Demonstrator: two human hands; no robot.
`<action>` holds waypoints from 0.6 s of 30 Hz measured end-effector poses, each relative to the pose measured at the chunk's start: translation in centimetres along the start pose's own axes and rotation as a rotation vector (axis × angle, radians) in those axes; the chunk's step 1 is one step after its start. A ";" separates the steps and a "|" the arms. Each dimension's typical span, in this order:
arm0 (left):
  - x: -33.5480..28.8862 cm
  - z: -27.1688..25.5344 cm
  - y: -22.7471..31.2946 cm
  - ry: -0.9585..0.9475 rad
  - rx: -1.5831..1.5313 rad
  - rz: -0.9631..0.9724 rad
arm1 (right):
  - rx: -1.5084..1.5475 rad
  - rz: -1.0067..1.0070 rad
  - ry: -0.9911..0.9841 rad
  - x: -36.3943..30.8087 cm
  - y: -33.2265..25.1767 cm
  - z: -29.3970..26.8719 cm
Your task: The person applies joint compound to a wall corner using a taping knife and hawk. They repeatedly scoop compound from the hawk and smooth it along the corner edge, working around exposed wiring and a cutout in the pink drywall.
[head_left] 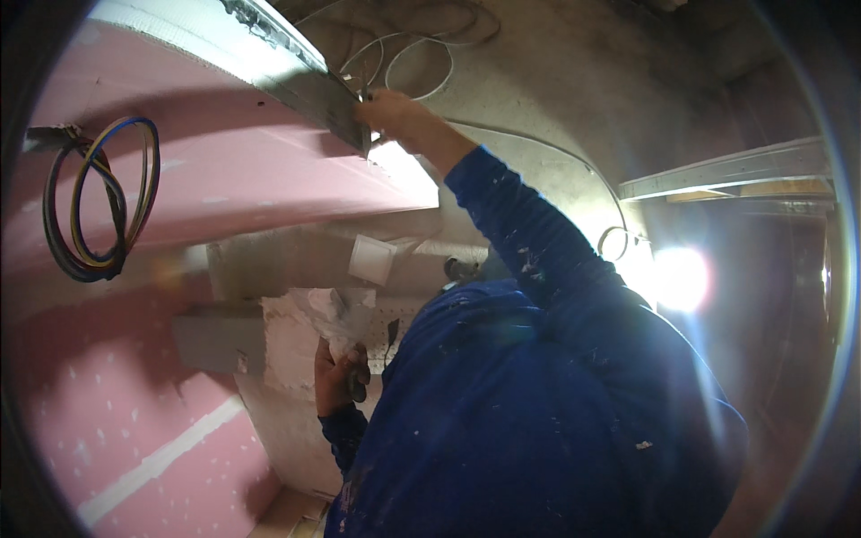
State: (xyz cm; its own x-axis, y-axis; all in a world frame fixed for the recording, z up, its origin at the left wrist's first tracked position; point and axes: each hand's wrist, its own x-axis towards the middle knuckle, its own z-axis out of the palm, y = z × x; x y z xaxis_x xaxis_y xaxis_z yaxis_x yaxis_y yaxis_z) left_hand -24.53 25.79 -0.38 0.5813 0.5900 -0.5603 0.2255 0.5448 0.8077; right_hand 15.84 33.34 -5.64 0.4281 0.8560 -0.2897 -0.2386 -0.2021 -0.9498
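My right hand [399, 119] is raised and closed at the end of a wide putty knife [345, 115], whose grey blade lies along the lower edge of a lit ceiling panel [215, 40]. Its handle is mostly hidden by my fingers. Lower down, my left hand [339, 375] is wrapped round the handle of a broad, plaster-smeared spatula [289, 345]. A lump of wet white plaster [341, 316] sits on it, just above my fingers. The pink plasterboard [233, 148] runs beside the lit panel.
A coil of coloured cables [99, 202] hangs from the pink board on the left. Thin loose cable [421, 67] loops across the concrete above. A bright lamp [679, 278] glares at right, below a metal rail [731, 169]. Filled seams [161, 457] mark the pink wall at lower left.
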 end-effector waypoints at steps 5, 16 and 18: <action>-0.3 0.5 -0.1 0.030 -0.008 -0.016 | 0.187 -0.029 -0.032 -0.8 -0.9 -4.0; -0.6 0.4 -0.2 0.093 0.007 0.006 | -0.012 -0.409 -0.138 0.9 1.6 -2.4; -0.4 0.4 0.0 0.047 0.007 0.019 | 0.101 -0.395 -0.109 0.2 -0.1 -2.9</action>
State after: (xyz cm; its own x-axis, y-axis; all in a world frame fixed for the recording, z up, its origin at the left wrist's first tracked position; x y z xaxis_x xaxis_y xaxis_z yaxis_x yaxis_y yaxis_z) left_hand -24.43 25.36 -0.11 0.5485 0.6278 -0.5523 0.2202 0.5288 0.8197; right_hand 18.45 32.15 -5.98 0.4100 0.9050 0.1133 -0.1614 0.1943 -0.9676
